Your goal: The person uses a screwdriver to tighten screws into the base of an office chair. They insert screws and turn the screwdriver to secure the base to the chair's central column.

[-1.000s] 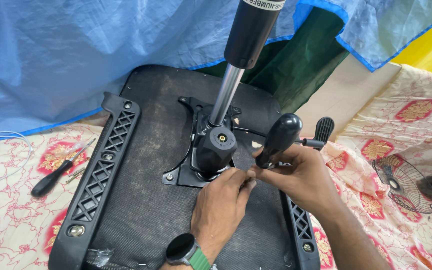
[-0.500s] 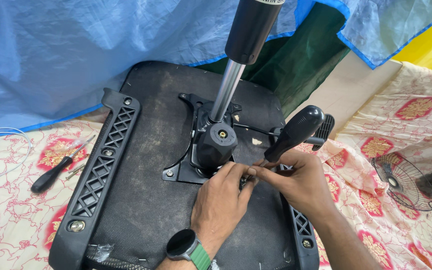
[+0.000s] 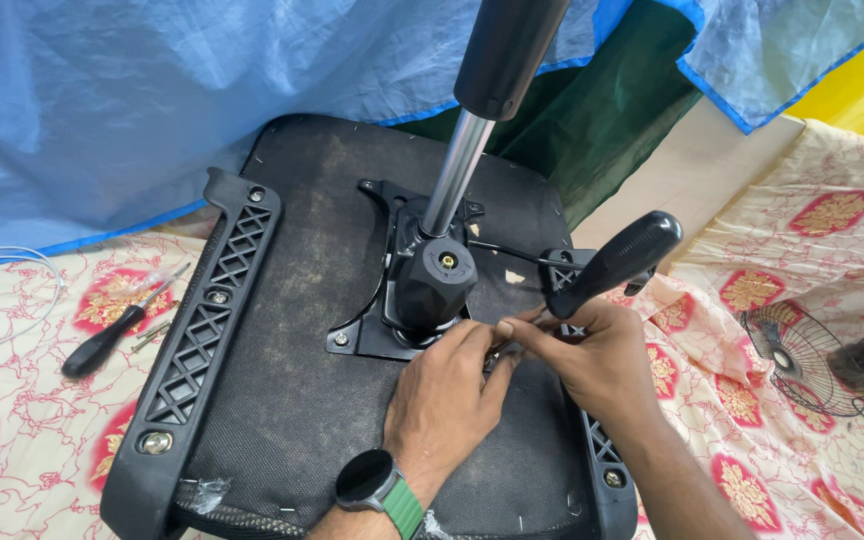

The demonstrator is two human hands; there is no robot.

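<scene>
Black mechanism plate (image 3: 357, 340) needs steady work: beside it, left hand (image 3: 442, 400) and right hand (image 3: 592, 365) pinch something small, so hold it straight.

left hand (image 3: 442, 395) + right hand (image 3: 592, 355): fingertips meeting at mechanism plate (image 3: 377, 335) | seat underside (image 3: 302, 400) up

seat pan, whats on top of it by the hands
On the seat pan sits a black mechanism plate with a knob and gas cylinder. Both hands, left and right, cover the plate's near corner.
</scene>
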